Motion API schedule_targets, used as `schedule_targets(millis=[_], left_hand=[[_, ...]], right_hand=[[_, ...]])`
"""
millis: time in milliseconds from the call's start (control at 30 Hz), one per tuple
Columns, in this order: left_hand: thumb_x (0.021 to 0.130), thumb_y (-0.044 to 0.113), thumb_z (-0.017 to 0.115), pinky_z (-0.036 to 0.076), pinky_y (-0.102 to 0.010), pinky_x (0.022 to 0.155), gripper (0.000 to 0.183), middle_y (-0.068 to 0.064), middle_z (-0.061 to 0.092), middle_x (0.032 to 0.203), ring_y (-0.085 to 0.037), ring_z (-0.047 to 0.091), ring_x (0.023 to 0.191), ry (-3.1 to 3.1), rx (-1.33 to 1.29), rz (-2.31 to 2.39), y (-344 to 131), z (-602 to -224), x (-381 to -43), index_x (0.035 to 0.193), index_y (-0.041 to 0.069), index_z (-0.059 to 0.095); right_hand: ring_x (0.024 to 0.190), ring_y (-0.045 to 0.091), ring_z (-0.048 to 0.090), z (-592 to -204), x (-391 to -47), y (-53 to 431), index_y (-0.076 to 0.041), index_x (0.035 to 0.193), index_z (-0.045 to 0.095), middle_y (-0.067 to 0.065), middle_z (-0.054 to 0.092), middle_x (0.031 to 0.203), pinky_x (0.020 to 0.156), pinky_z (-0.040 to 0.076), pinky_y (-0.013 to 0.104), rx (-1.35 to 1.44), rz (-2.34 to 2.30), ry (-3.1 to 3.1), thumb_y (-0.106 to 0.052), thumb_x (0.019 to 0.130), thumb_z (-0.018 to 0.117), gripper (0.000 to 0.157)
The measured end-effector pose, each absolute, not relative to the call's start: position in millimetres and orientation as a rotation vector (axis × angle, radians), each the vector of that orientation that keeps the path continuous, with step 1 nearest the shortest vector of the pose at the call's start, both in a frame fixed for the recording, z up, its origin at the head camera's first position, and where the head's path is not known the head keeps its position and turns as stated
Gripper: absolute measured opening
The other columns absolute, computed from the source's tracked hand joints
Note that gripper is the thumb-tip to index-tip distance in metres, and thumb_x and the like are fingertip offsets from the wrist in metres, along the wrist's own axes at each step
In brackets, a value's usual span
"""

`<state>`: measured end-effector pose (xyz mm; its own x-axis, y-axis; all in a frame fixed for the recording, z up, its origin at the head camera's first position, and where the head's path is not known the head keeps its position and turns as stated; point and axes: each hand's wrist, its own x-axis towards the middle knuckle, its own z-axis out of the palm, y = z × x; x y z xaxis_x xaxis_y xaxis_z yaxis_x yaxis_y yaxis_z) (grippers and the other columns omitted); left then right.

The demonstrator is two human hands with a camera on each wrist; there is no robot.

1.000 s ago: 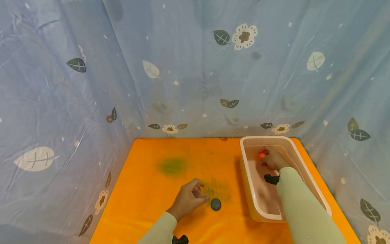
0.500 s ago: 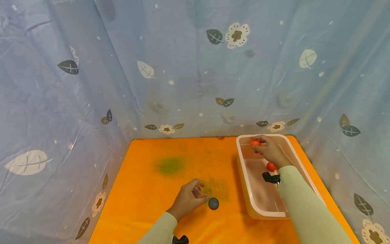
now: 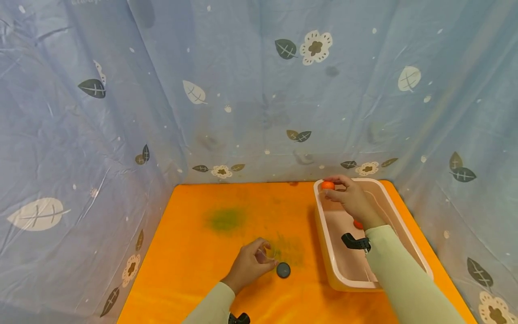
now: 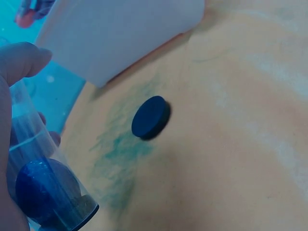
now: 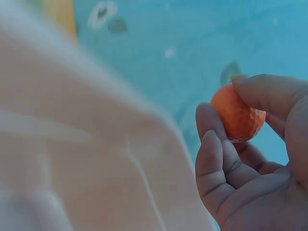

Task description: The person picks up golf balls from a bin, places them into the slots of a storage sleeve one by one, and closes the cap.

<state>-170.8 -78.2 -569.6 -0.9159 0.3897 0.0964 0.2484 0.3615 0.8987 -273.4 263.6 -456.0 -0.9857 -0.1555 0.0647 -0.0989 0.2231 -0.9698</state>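
Observation:
My right hand (image 3: 353,204) pinches an orange golf ball (image 3: 328,185) between thumb and fingers, above the far left corner of a pink tub (image 3: 328,252). Dimples show on the golf ball (image 5: 239,115) in the right wrist view. A second orange-red ball (image 3: 358,224) lies in the tub, partly hidden by the right forearm. Over the table's near middle, my left hand (image 3: 247,265) grips a clear plastic tube (image 4: 33,130). A dark blue-looking round thing (image 4: 47,187) sits inside its lower end. Beside this hand lies a round dark lid (image 3: 283,270), flat on the table.
The table (image 3: 194,274) has an orange cover with greenish stains. A blue patterned curtain (image 3: 251,90) encloses it at the back and both sides. The tub's raised walls stand along the table's right side.
My right hand has lifted the golf ball from inside the tub to rim height, moving left and away. The second ball came into sight. My left hand has stayed in place with the tube.

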Motion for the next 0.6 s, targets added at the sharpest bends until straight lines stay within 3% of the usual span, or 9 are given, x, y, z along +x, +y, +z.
schedule_targets(millis=[167, 333, 600], left_hand=[[0.082, 0.034, 0.077, 0.053, -0.029, 0.065, 0.036, 0.006, 0.065, 0.082, -0.01, 0.064, 0.072, 2.496, 0.595, 1.586, -78, -570, -171, 0.112, 0.027, 0.058], [0.082, 0.033, 0.077, 0.053, -0.029, 0.064, 0.039, 0.007, 0.065, 0.081, -0.01, 0.064, 0.071, 2.512, 0.609, 1.572, -78, -571, -171, 0.114, 0.02, 0.059], [0.082, 0.036, 0.077, 0.053, -0.029, 0.063, 0.037, 0.008, 0.066, 0.081, -0.009, 0.064, 0.071, 2.523, 0.601, 1.581, -78, -571, -172, 0.112, 0.027, 0.058]], right_hand=[[0.1, 0.038, 0.061, -443, -262, 236, -0.004, 0.13, 0.051, 0.017, 0.048, 0.124, 0.086, 0.049, 0.046, -0.372, -1.956, 2.32, -0.016, 0.091, 0.068, 0.044], [0.097, 0.034, 0.062, -435, -247, 213, -0.009, 0.126, 0.055, 0.014, 0.051, 0.123, 0.084, 0.05, 0.039, -0.506, -1.976, 2.237, -0.019, 0.091, 0.069, 0.039], [0.097, 0.037, 0.06, -433, -221, 180, -0.016, 0.121, 0.06, 0.01, 0.059, 0.118, 0.084, 0.049, 0.043, -0.578, -1.911, 2.184, -0.024, 0.088, 0.072, 0.036]])
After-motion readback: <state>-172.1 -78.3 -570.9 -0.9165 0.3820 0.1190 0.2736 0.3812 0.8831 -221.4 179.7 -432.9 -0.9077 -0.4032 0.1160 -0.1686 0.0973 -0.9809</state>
